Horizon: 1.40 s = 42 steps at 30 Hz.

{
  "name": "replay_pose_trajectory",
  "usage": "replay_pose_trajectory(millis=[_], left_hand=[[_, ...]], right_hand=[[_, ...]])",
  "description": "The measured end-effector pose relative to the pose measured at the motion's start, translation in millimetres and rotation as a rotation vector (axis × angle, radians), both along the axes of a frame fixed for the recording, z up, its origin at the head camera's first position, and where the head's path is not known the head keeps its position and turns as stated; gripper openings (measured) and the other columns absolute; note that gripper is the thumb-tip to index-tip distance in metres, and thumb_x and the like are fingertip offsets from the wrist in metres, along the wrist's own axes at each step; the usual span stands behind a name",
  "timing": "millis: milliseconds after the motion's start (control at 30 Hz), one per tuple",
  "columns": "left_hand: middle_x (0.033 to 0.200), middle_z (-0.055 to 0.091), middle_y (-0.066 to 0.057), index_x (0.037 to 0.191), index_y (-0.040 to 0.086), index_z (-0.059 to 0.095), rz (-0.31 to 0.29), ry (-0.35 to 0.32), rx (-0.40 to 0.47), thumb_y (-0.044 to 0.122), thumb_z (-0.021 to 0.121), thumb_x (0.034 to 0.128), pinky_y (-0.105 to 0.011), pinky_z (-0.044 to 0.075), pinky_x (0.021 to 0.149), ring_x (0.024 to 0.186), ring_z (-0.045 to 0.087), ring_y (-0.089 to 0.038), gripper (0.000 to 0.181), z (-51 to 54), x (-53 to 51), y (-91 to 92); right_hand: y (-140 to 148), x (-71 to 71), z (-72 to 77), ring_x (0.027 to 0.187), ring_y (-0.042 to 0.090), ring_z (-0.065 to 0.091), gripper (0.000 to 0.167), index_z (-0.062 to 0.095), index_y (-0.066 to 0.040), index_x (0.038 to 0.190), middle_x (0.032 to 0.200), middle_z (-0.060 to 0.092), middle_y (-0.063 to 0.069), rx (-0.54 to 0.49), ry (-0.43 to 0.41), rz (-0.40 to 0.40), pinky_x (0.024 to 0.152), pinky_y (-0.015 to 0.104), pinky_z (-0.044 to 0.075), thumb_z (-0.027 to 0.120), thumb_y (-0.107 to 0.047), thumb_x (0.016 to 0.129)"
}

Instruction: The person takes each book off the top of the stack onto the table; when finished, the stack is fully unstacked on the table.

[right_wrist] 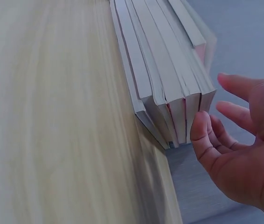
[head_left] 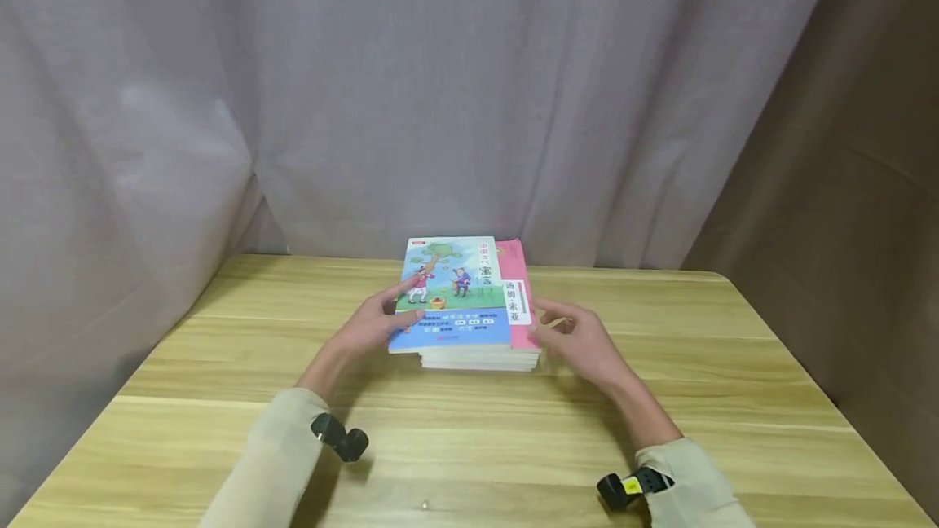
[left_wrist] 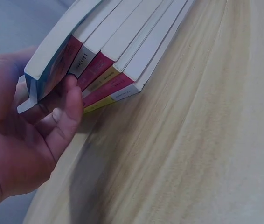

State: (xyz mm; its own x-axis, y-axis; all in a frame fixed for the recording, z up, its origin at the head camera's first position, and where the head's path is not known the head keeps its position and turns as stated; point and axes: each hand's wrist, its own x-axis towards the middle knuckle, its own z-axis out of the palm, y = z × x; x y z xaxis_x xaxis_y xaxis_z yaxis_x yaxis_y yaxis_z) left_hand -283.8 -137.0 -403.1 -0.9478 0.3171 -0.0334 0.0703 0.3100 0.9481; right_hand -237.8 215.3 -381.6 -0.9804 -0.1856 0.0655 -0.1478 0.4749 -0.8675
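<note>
On the wooden table stands a stack of paperback books (head_left: 480,361). The top book (head_left: 455,332), with a blue-green illustrated cover, sits shifted left over a pink book (head_left: 523,336). My left hand (head_left: 376,323) holds the top book by its left edge, fingers on the cover and others under its overhang. In the left wrist view, red, white and yellow spines (left_wrist: 94,70) show below it. My right hand (head_left: 584,342) is at the stack's right side, fingers loosely bent and spread beside the page edges (right_wrist: 178,88); whether a fingertip touches them I cannot tell.
The light wooden table (head_left: 469,446) extends around the stack. A grey curtain (head_left: 469,96) hangs right behind the table's far edge, close to the books. Black wrist cameras (head_left: 340,437) are strapped over both sleeves.
</note>
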Motion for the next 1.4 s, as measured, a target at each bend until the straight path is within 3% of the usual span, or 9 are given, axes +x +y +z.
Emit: replay_pose_trajectory(millis=[67,233,433,533,967,1200,1300,1400], left_hand=[[0.134,0.066,-0.019,0.166,0.032,0.033,0.011,-0.017,0.036,0.032,0.070,0.1021,-0.024,0.052,0.080,0.089,0.067,-0.013,0.074,-1.8,0.6,0.1],[0.115,0.065,-0.011,0.165,0.029,0.037,0.067,-0.054,0.129,0.020,0.073,0.1001,-0.021,0.049,0.068,0.083,0.061,-0.012,0.075,-3.0,4.2,-0.2],[0.141,0.061,-0.032,0.170,0.024,0.025,0.090,-0.130,0.346,0.003,0.066,0.1010,-0.026,0.063,0.079,0.090,0.075,-0.013,0.083,-2.0,7.0,-0.2],[0.148,0.055,-0.034,0.172,0.022,0.013,0.103,-0.155,0.410,-0.002,0.063,0.1013,-0.029,0.065,0.081,0.090,0.077,-0.015,0.089,-1.8,8.6,-1.3],[0.153,0.052,-0.033,0.172,0.024,0.012,0.137,-0.148,0.459,-0.006,0.061,0.1007,-0.030,0.066,0.079,0.089,0.078,-0.015,0.091,-3.3,14.2,-16.1],[0.154,0.052,-0.031,0.171,0.029,0.014,0.192,-0.131,0.440,-0.003,0.062,0.1018,-0.031,0.066,0.077,0.086,0.079,-0.014,0.090,3.6,22.0,-42.4],[0.143,0.063,-0.025,0.172,0.027,0.012,0.212,-0.119,0.440,-0.002,0.063,0.1018,-0.031,0.066,0.076,0.085,0.079,-0.013,0.091,9.9,23.7,-58.7],[0.123,0.075,-0.008,0.172,0.026,0.009,0.228,-0.118,0.452,-0.003,0.063,0.1018,-0.030,0.066,0.075,0.084,0.079,-0.014,0.093,16.5,26.4,-76.5]], right_hand=[[-1.0,-2.4,-2.1,0.092,0.028,0.065,0.058,0.060,-0.013,0.150,0.127,0.060,0.022,0.014,-0.003,-0.001,0.067,0.037,0.057,0.077,-0.028,0.097],[-2.7,-6.2,-5.9,0.097,0.026,0.065,0.055,0.063,-0.010,0.148,0.130,0.061,0.023,0.044,0.004,0.006,0.071,0.037,0.058,0.078,-0.026,0.097],[-1.3,-8.2,-5.5,0.090,0.024,0.064,0.059,0.060,-0.007,0.149,0.128,0.059,0.024,0.027,-0.011,0.018,0.066,0.033,0.055,0.078,-0.025,0.097],[0.3,-9.6,-6.9,0.088,0.025,0.063,0.059,0.060,-0.009,0.150,0.128,0.058,0.023,0.028,-0.024,0.015,0.063,0.031,0.052,0.079,-0.026,0.097],[0.4,-15.1,-9.5,0.083,0.027,0.066,0.060,0.059,-0.009,0.151,0.124,0.058,0.022,0.006,-0.031,0.042,0.063,0.032,0.055,0.078,-0.026,0.097],[2.5,-15.5,-8.8,0.077,0.027,0.067,0.062,0.057,-0.009,0.152,0.121,0.058,0.021,0.007,-0.041,0.046,0.062,0.032,0.053,0.078,-0.029,0.097],[5.9,-14.5,-8.8,0.076,0.026,0.067,0.062,0.057,-0.011,0.153,0.119,0.058,0.019,0.012,-0.043,0.036,0.060,0.030,0.052,0.078,-0.029,0.098],[10.5,-12.5,-8.9,0.077,0.024,0.066,0.063,0.056,-0.011,0.154,0.119,0.059,0.018,0.015,-0.046,0.027,0.059,0.030,0.050,0.077,-0.030,0.098]])
